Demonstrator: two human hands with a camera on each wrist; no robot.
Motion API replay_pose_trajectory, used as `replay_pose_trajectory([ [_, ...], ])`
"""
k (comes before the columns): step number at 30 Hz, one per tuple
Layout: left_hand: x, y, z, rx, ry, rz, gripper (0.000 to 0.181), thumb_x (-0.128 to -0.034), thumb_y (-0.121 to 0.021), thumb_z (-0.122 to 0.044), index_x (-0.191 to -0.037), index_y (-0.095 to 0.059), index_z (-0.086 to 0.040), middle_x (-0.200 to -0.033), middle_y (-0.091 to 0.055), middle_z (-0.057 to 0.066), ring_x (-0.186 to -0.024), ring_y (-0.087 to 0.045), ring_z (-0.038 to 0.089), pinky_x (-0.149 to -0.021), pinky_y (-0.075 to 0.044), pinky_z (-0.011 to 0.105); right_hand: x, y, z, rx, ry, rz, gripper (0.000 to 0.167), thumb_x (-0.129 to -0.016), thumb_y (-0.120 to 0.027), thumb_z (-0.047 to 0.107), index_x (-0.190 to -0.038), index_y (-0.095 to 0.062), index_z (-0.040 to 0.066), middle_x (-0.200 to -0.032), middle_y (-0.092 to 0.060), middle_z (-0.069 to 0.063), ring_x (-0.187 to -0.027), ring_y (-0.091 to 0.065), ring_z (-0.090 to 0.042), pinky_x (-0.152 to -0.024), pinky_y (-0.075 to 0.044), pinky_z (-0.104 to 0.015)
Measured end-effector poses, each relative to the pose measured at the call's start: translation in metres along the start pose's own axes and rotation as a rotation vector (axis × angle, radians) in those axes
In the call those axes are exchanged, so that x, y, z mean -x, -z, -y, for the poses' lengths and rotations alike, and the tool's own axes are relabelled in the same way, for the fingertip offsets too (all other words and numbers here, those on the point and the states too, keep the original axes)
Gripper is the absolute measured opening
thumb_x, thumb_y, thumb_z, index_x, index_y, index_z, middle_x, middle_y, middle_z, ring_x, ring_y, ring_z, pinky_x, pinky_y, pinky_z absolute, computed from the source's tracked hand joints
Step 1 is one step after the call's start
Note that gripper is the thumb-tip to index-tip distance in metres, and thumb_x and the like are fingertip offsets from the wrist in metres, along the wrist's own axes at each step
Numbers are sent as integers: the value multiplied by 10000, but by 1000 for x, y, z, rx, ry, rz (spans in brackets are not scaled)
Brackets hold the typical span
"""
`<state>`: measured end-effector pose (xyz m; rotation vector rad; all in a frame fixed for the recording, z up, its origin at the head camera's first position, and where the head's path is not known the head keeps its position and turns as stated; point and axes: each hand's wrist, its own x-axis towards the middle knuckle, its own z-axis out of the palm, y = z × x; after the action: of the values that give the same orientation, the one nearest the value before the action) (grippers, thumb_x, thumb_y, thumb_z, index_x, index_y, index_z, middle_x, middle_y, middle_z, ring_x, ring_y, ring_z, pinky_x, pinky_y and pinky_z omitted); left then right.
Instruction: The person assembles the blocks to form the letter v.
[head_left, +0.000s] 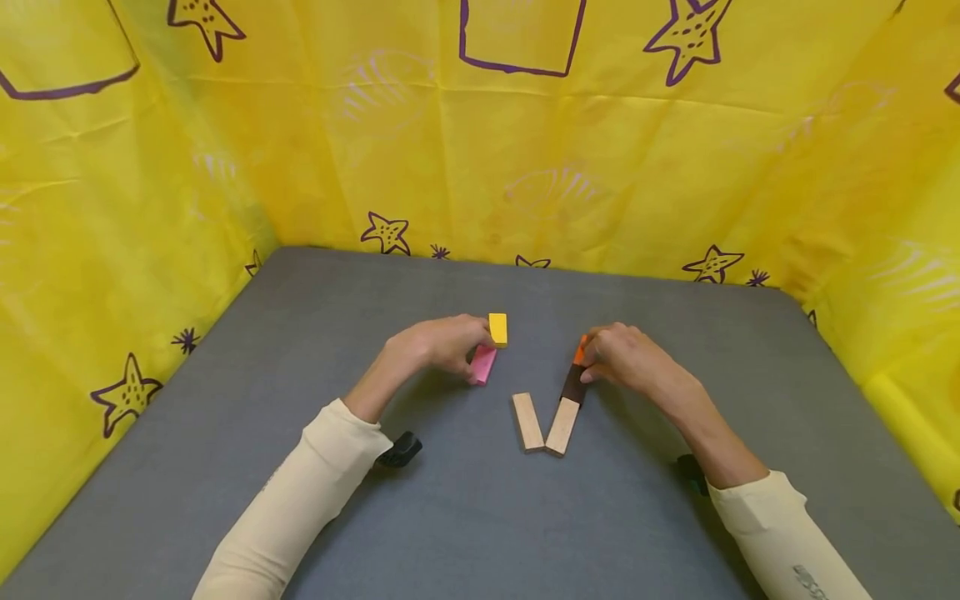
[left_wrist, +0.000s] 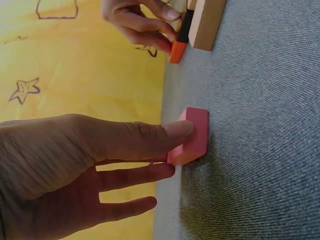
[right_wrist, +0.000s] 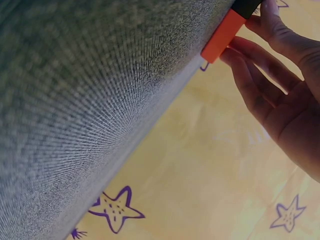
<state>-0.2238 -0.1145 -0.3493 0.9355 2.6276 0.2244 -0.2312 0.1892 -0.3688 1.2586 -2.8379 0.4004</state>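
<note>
My left hand (head_left: 450, 340) pinches a pink block (head_left: 483, 364) on the grey table, its thumb lying on the block in the left wrist view. A yellow block (head_left: 498, 329) is just beyond the pink one, beside the index finger; whether they touch I cannot tell. My right hand (head_left: 626, 354) has its fingertips at an orange block (right_wrist: 222, 37), while its thumb is against a dark brown block (head_left: 573, 385). Orange, dark brown and a plain wooden block (head_left: 562, 427) form a slanting row. Another plain wooden block (head_left: 528, 422) meets its near end, making a V.
The grey table (head_left: 450, 517) carries all the blocks. Yellow cloth (head_left: 480, 167) with drawn starfish stands around its back and sides. A black wrist device (head_left: 402, 450) shows below the left sleeve, and another dark one (head_left: 692, 473) by the right sleeve.
</note>
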Motion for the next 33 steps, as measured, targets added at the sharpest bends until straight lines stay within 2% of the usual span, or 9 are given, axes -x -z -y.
replay_pose_trajectory([
  [4,0,-1,-1,9,11,0,469,-872,-863,-175,-1290,-710,-26,-1129,-681,115,-974,-573,211,-881,-515,318,0,0,0,-7,-3,7,116,-763,-905,116,-855,-834,109,-962,-775,-21,-944,-752,-249,-766,-613,-395],
  [9,-3,-2,-4,-32,-6,-14,401,-869,-862,-211,-1204,-739,-30,-1099,-662,126,-923,-563,209,-816,-483,298,1,0,-1,-13,-10,11,114,-768,-903,127,-858,-834,111,-966,-773,-27,-969,-755,-260,-781,-616,-403],
  [19,-5,-2,-7,-37,-37,-151,306,-824,-833,-215,-1077,-754,-63,-1008,-648,108,-844,-557,195,-685,-445,253,0,0,1,-10,-3,0,120,-760,-908,113,-851,-830,100,-954,-770,-32,-938,-748,-254,-782,-613,-415],
  [33,-8,-4,-17,4,-43,-199,433,-858,-823,-277,-1216,-740,-48,-1099,-632,96,-924,-560,205,-748,-468,266,-1,-1,1,-6,-14,6,129,-762,-908,111,-865,-833,88,-972,-776,-50,-982,-753,-285,-798,-618,-433],
])
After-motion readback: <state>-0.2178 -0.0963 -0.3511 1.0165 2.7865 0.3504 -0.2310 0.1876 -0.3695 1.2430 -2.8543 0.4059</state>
